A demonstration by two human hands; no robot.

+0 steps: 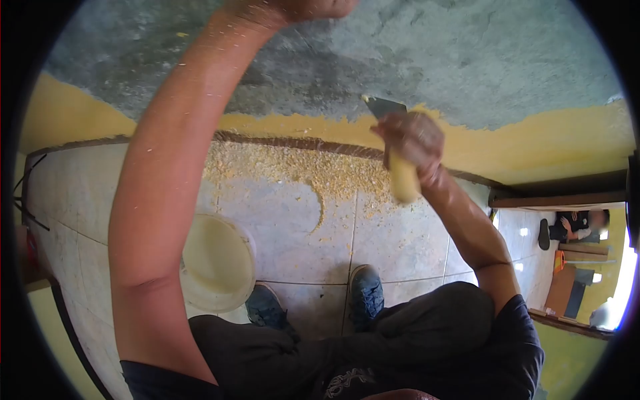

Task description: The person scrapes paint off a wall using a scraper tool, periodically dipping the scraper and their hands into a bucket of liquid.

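Note:
My right hand (415, 137), slightly blurred, is closed around the pale yellow handle of a putty knife (385, 106). Its dark blade points up and left, at the border between the bare grey wall (480, 60) and a strip of yellow paint (300, 125). Small flecks hang in the air near the knife. My left arm reaches up across the view, with my left hand (303, 8) at the top edge by the grey wall. Most of that hand is cut off, so its fingers and anything in them are hidden.
Yellowish paint chips (293, 163) litter the tiled floor along the wall's foot. A whitish bucket (248, 253) stands left of my shoes (366, 293), partly behind my left arm. Through a doorway on the right, another person (579, 225) sits on the floor.

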